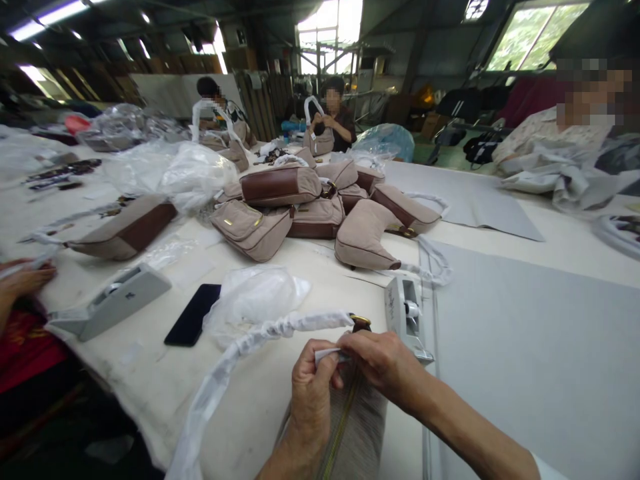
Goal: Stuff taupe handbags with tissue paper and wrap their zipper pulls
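A taupe handbag (363,427) with a yellow-toned zipper stands at the table's near edge, below my hands. Its strap (220,373), wrapped in white material, arches to the left from a gold ring (361,320). My left hand (311,393) is closed, with a small white strip (326,355) held between thumb and fingers. Over the end of the bag, my right hand (383,363) is closed too, its fingertips pinching at the strip's right end. Those fingers hide part of the zipper end.
Several taupe and brown handbags (315,217) are piled mid-table. Tape dispensers (406,313) stand right and left, near a dark phone (193,315) and crumpled plastic (255,293). Grey sheets (540,360) cover the right side. Co-workers sit around; one person's hand (25,277) shows at left.
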